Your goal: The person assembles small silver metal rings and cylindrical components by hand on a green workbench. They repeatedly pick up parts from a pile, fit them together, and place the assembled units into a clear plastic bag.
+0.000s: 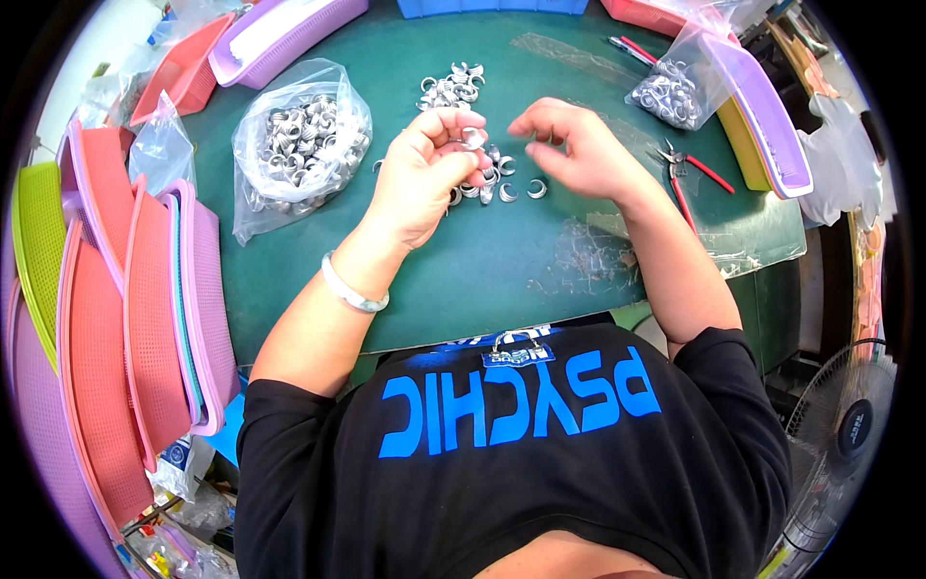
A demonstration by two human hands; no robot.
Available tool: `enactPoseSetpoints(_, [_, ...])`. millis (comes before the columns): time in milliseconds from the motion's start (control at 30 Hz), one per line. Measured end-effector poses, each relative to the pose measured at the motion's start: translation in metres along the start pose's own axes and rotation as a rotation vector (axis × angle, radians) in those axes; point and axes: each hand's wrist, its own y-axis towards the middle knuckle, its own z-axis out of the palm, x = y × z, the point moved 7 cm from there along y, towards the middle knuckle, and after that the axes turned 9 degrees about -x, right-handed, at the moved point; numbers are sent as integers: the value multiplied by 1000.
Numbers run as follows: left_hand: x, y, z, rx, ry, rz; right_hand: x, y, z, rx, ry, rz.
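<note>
At the far left, baskets in purple, green and coral stand packed together, with the outer purple basket (210,318) nearest the tabletop (453,289). Beyond them, at the upper left, a coral basket (188,72) sits next to a long purple basket (289,39). Next to the right, an open clear bag (253,183) lies on the tabletop, loaded with silver rings (313,135).

The left hand (424,179), with a pale bangle (352,287) at its wrist, is grasping one silver ring (473,138) between thumb and fingers, raised over the tabletop. Behind this hand lies a heap of rings (451,89); a smaller, looser group (490,181) lies below and just right of its fingertips, and a single crescent-shaped piece (537,188) rests at that group's right edge.

The right hand (579,150) is released: its fingers are bent, its thumb is apart from them, and it faces the held ring without touching it.

Further right, red-handled pliers (678,159) lie with handles spread. Above them, a second clear bag (712,68) holds more rings, beside a purple basket (757,101) set on a yellow one (741,145). A fan (849,425) stands at the lower right.
</note>
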Motion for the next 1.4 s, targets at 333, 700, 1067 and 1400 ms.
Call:
enactPoseSetpoints(333, [6,4,-6,-45,-28,-92,-1,-2,17,32,-174,-56])
enactPoseSetpoints(700, [9,2,-5,-26,142,-99,4,-5,19,113,-204,-189])
enactPoseSetpoints(1067, [13,-3,0,-3,144,-210,16,-1,4,-115,223,-42])
enactPoseSetpoints(1400, [17,-4,4,55,-35,-262,34,-2,-2,-255,153,-228])
